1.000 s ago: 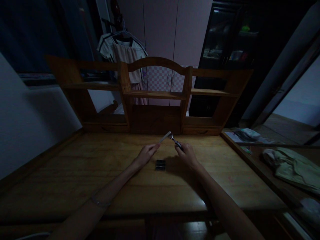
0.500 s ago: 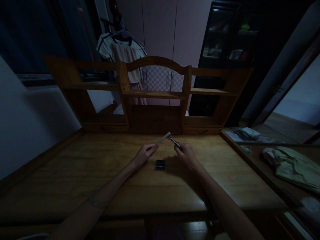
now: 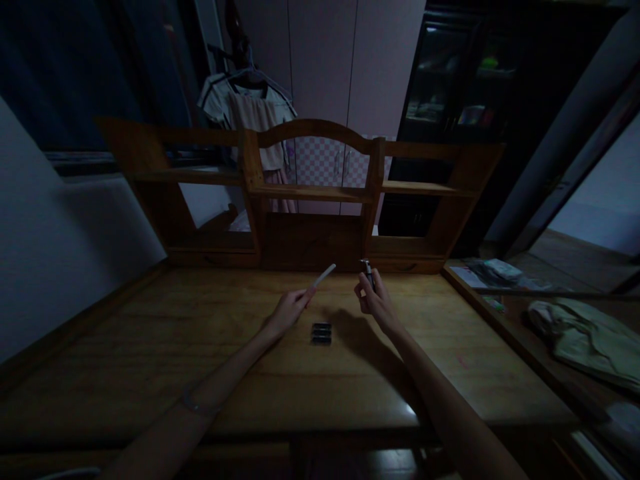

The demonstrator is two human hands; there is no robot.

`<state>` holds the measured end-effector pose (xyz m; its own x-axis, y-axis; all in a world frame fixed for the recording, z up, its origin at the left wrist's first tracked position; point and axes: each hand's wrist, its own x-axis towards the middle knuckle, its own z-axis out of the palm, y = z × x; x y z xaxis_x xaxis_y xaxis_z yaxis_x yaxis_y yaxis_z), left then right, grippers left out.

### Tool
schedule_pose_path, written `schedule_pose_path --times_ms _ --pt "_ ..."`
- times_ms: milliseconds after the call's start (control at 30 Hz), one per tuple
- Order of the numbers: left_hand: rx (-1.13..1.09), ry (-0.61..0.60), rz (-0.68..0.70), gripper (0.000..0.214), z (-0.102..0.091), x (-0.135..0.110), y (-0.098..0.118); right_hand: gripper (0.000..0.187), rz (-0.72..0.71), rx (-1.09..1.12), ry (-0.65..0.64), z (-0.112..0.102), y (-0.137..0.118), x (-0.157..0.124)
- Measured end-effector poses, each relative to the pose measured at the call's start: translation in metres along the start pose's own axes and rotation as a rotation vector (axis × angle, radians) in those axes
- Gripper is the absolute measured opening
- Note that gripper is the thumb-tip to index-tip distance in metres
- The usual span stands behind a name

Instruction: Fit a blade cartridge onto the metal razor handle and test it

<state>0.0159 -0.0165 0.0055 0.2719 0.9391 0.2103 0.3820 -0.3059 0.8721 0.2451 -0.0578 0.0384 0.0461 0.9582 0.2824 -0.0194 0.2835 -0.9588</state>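
Observation:
My left hand [image 3: 291, 308] is closed around the lower end of a slim, pale stick [image 3: 325, 274], which slants up to the right. What exactly the stick is does not show in the dim light. In my right hand [image 3: 375, 300] is a razor [image 3: 369, 270] with a silver neck and dark handle, held upright with its small head on top, apart from the stick. On the desk between and below my hands lies a small dark pack [image 3: 321, 333], made up of three short black bars in a clear case.
The wooden desk [image 3: 240, 373] has a raised shelf unit [image 3: 315, 193] along its back and a raised edge on the right. Beyond that edge lie a folded pale green cloth [image 3: 585, 340] and some plastic-wrapped items [image 3: 500, 269]. Clothes [image 3: 255, 113] hang behind the shelves.
My right hand has moved the razor right, away from the stick's tip, and turned it upright. The left hand with the stick has barely moved. The dark pack stays on the desk.

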Motion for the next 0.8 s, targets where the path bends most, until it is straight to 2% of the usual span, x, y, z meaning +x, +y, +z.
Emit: schedule_pose_path --times_ms 167,333,533,667,800 --pt "0.064 0.035 0.048 0.051 -0.001 -0.002 0.006 0.038 0.108 0.018 -0.137 -0.006 0.007 0.004" --pt "0.114 0.031 0.105 0.052 -0.002 -0.007 0.015 0.052 0.28 0.046 -0.29 -0.009 0.018 0.006" --pt "0.142 -0.003 0.087 0.053 0.0 -0.011 0.021 0.048 0.491 0.022 -0.54 -0.01 0.026 0.008" --pt "0.185 -0.057 0.097 0.051 0.004 -0.009 0.016 0.045 0.519 0.026 -0.55 -0.009 0.023 0.007" --pt "0.288 -0.046 0.056 0.054 0.004 -0.008 0.012 0.043 0.519 0.036 -0.508 -0.008 0.024 0.007"
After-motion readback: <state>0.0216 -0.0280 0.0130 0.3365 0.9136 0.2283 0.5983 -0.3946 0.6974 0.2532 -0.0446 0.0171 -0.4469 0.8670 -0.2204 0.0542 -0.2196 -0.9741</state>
